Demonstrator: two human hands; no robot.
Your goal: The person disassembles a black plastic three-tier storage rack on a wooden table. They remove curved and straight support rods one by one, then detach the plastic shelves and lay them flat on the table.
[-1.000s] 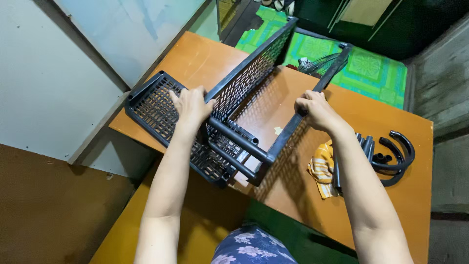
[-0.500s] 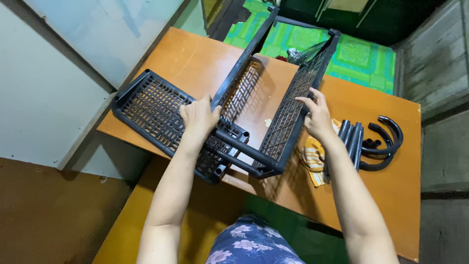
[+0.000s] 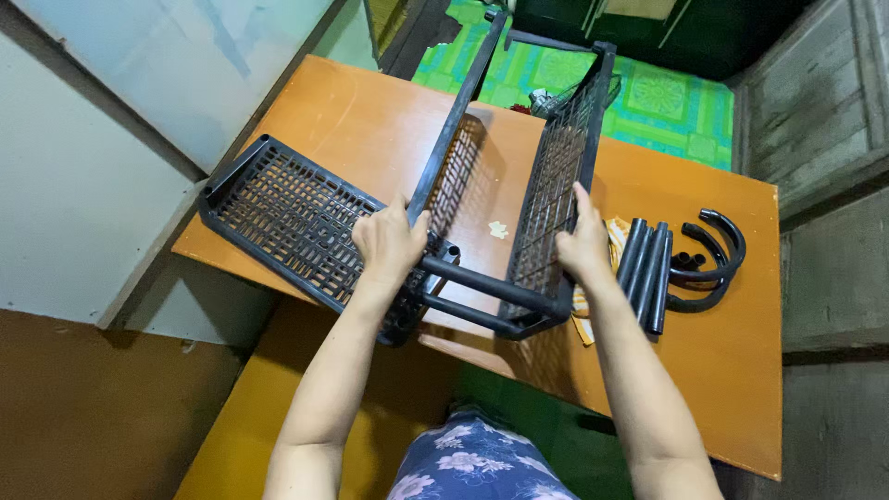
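Two black plastic lattice shelves joined by black tubes form a rack frame [image 3: 482, 282] standing on edge on the orange table [image 3: 370, 120]. My left hand [image 3: 391, 243] grips the left shelf panel [image 3: 454, 120] near its lower end. My right hand [image 3: 584, 243] presses flat against the outer side of the right shelf panel [image 3: 556, 167]. A third black lattice shelf [image 3: 287, 218] lies flat on the table to the left, under my left hand.
Several loose black tubes [image 3: 648, 268] and curved black pipe pieces [image 3: 718, 255] lie on the table at the right, beside a yellow striped cloth [image 3: 611, 231]. A pale wall panel [image 3: 139, 111] borders the table's left. A green patterned floor mat [image 3: 648, 97] lies beyond.
The rack frame has turned more upright and its panels stand closer to parallel. My right hand moved down and now lies flat on the right panel. My left hand shifted slightly right.
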